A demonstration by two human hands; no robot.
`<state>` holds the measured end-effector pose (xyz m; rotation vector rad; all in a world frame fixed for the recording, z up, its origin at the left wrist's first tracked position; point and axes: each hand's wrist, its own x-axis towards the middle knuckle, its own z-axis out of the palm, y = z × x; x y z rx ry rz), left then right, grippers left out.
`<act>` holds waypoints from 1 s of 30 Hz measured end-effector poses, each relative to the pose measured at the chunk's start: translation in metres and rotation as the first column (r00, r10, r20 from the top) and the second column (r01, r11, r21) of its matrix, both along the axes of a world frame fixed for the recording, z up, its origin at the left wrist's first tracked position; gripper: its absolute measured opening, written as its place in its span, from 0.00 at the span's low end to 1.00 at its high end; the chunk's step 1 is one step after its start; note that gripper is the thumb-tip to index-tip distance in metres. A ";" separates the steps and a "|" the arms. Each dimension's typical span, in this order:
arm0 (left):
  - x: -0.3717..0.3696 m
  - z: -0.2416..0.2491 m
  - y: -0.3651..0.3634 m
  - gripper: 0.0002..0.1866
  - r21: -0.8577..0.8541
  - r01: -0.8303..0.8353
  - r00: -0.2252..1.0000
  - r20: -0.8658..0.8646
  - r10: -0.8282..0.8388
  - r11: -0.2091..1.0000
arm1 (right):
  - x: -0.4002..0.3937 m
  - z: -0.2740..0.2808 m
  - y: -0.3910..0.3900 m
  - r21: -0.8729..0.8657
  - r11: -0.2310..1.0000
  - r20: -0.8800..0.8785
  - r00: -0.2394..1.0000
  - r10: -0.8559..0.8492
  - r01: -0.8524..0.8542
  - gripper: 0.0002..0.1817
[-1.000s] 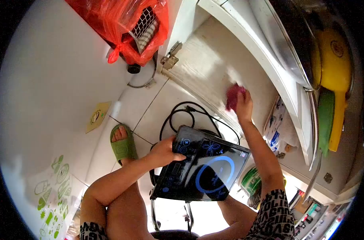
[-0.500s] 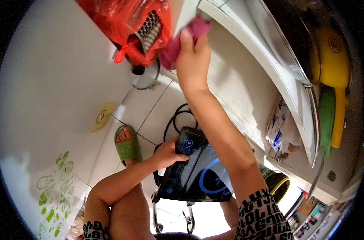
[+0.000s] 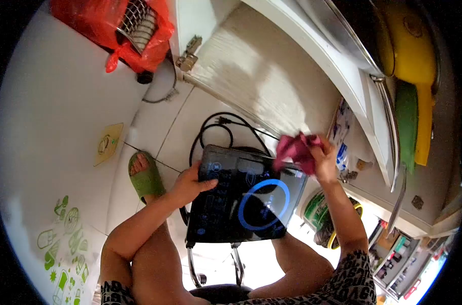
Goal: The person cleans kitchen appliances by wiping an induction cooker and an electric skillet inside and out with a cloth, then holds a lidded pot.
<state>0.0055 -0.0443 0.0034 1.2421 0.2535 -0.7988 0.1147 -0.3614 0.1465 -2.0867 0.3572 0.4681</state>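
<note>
A black glass-topped cooktop with a blue ring lies across a metal-legged stool between my knees. My left hand grips its left edge, thumb on the top face and the other fingers hidden underneath. In my right hand is a crumpled dark pink cloth, held over the cooktop's upper right corner; whether the cloth touches the glass I cannot tell. A black power cord with its plug lies looped on the floor beyond the cooktop.
A red plastic bag hangs at the upper left. An open cabinet stands ahead, under a curved white edge. To the right are a yellow-handled pan and a green bucket. My green sandal is on the tiles.
My right hand has moved with the cloth from the cabinet's left side down to the cooktop's upper right corner. The view has shifted, and the cooktop's top shows more fully.
</note>
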 end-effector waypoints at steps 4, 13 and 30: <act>0.002 0.016 0.001 0.28 -0.030 -0.054 0.998 -0.030 0.053 0.998 | -0.136 -0.064 -0.149 -0.011 0.790 -0.569 0.646 -0.509 0.613 0.21; 0.004 0.031 0.001 0.24 -0.140 -0.359 0.918 -0.231 0.322 0.923 | -0.267 -0.110 -0.165 0.361 0.758 -0.708 0.689 -0.156 0.543 0.38; 0.072 0.048 0.013 0.25 -0.223 -0.735 0.674 -0.346 0.652 0.641 | 0.111 -0.077 -0.075 0.334 0.932 -0.361 0.933 -0.009 0.138 0.20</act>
